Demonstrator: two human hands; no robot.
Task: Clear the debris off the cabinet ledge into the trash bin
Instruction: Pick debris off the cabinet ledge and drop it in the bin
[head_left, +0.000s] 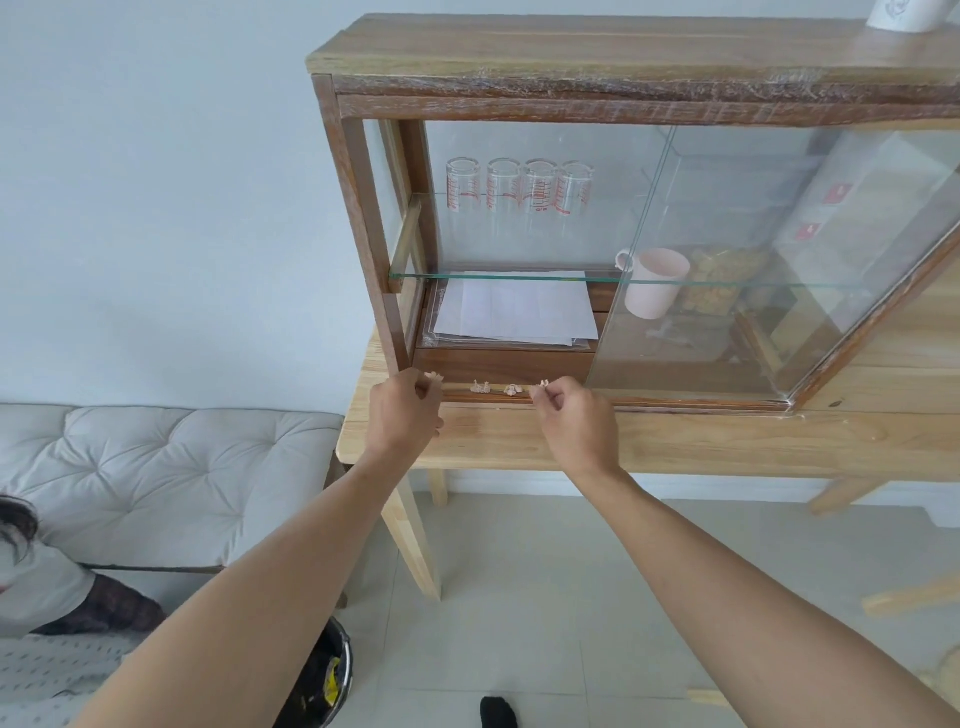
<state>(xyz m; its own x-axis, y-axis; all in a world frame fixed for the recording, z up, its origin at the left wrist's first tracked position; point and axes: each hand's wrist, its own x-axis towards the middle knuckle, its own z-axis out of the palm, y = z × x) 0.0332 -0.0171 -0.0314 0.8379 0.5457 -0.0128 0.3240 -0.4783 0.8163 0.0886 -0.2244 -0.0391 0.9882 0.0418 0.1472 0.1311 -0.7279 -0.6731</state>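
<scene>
1. I reach both arms up to the wooden cabinet (597, 88), which stands on a pale wood surface (675, 441).
2. My left hand (408, 410) is at the left end of the cabinet ledge (498, 396), fingers curled together and pinching a small pale scrap of debris (432, 376).
3. My right hand (574, 415) is further right on the same ledge, thumb and fingers pressed together on another scrap (543, 384).
4. Two more scraps (480, 387) lie on the ledge between my hands, apart from each other.
5. The left glass door is slid aside; sheets of paper (514, 312) lie on the cabinet floor under a glass shelf (519, 278).
6. Four upturned glasses (519, 189) stand in a row on that shelf; a pink mug (657, 283) shows behind the glass door (753, 249).
7. The trash bin (332, 675) sits on the tiled floor below my left forearm, partly hidden, with something yellow inside.
8. A cushioned bench (171, 467) is at the left.
</scene>
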